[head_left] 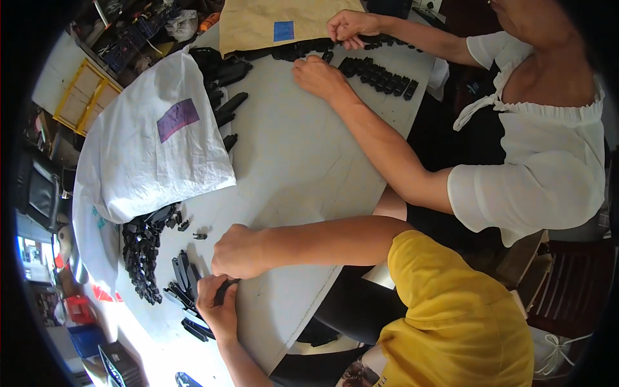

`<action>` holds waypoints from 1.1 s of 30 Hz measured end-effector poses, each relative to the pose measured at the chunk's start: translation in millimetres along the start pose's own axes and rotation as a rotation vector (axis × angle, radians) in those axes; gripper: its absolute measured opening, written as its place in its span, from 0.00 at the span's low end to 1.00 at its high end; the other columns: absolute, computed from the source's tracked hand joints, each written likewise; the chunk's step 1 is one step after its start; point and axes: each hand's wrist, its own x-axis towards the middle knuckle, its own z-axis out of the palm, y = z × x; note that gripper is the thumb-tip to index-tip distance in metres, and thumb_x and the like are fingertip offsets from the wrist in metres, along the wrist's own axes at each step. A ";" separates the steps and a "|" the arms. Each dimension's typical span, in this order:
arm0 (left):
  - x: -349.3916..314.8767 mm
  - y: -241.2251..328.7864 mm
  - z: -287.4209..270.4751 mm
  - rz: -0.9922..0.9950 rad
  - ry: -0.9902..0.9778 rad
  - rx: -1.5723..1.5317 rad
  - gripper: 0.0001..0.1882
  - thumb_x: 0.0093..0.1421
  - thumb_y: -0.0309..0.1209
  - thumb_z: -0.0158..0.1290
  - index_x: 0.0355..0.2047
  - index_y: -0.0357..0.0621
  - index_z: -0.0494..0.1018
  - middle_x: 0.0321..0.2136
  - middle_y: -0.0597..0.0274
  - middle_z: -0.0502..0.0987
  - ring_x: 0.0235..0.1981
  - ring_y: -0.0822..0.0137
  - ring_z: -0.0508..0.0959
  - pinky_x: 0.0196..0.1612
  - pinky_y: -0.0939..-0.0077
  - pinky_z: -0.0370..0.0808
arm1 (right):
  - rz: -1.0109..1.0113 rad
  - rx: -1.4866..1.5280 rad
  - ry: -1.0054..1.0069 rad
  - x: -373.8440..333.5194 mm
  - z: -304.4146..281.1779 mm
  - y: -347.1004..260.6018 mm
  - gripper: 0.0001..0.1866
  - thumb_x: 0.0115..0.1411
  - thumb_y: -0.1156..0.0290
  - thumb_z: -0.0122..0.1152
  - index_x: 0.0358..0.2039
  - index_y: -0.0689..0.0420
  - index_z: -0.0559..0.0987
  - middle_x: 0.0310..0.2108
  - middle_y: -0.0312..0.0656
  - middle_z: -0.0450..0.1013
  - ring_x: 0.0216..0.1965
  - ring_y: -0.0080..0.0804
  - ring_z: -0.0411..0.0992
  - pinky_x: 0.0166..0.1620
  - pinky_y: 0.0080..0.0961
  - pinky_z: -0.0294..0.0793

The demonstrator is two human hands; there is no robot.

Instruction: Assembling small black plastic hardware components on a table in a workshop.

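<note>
My left hand (pixel 218 306) is closed around a small black plastic piece (pixel 224 290), with part of the piece showing between thumb and fingers. Bent at the wrist, my right hand (pixel 240 251) meets it from above with curled fingers; its fingertips are mostly hidden behind the knuckles. Beside my left hand lies a group of long, narrow black plastic pieces (pixel 185 274). Further off is a heap of small black parts (pixel 140 251), partly beneath a white woven sack (pixel 155 142). A single small black piece (pixel 200 236) rests near my right knuckles.
Across the grey-white table (pixel 290 161), a co-worker in a white top handles black parts with both hands (pixel 319 76). Rows of black pieces (pixel 380 77) lie by that person's arm. A tan sack (pixel 284 19) covers the far end. Crates and a yellow frame (pixel 87 97) stand beyond.
</note>
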 end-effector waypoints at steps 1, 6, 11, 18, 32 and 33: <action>-1.5 0.9 -0.6 -0.046 0.020 -0.039 0.12 0.47 0.15 0.57 0.34 0.34 0.74 0.30 0.60 0.73 0.33 0.65 0.73 0.41 0.75 0.70 | 0.029 -0.016 -0.010 5.5 4.0 -2.3 0.06 0.49 0.65 0.59 0.27 0.50 0.81 0.27 0.38 0.78 0.33 0.38 0.77 0.30 0.40 0.76; 5.9 9.1 -3.1 0.039 -0.011 0.099 0.12 0.45 0.18 0.59 0.33 0.35 0.75 0.29 0.55 0.74 0.33 0.60 0.74 0.40 0.72 0.71 | -0.096 0.284 -0.033 5.0 -4.2 23.1 0.09 0.46 0.64 0.61 0.22 0.57 0.80 0.21 0.47 0.75 0.26 0.43 0.75 0.28 0.38 0.71; 8.4 25.4 -9.2 0.015 -0.132 0.030 0.13 0.43 0.23 0.63 0.31 0.40 0.77 0.35 0.54 0.76 0.37 0.53 0.74 0.41 0.65 0.71 | -0.076 0.243 0.640 15.2 -9.8 52.1 0.06 0.54 0.73 0.58 0.33 0.57 0.78 0.34 0.39 0.73 0.38 0.34 0.71 0.44 0.32 0.69; -0.4 14.9 -16.9 -0.185 0.237 0.369 0.10 0.50 0.25 0.59 0.32 0.41 0.71 0.29 0.57 0.71 0.33 0.56 0.72 0.36 0.65 0.69 | -0.190 -0.058 0.570 34.3 27.5 46.3 0.19 0.53 0.82 0.50 0.44 0.55 0.78 0.48 0.42 0.72 0.52 0.41 0.67 0.57 0.34 0.65; 1.0 1.8 -15.9 -0.117 0.395 0.847 0.13 0.52 0.32 0.59 0.38 0.47 0.74 0.32 0.63 0.75 0.35 0.60 0.73 0.40 0.66 0.67 | -0.029 0.284 0.444 12.9 -0.9 55.7 0.17 0.55 0.85 0.52 0.45 0.60 0.78 0.37 0.43 0.73 0.39 0.38 0.72 0.44 0.31 0.72; 0.6 3.2 -15.5 -0.133 0.382 0.852 0.12 0.53 0.32 0.59 0.38 0.47 0.74 0.31 0.64 0.75 0.35 0.61 0.74 0.40 0.66 0.66 | -0.027 0.285 0.442 13.3 -2.4 55.6 0.17 0.55 0.85 0.52 0.45 0.60 0.78 0.37 0.43 0.73 0.39 0.38 0.72 0.44 0.31 0.72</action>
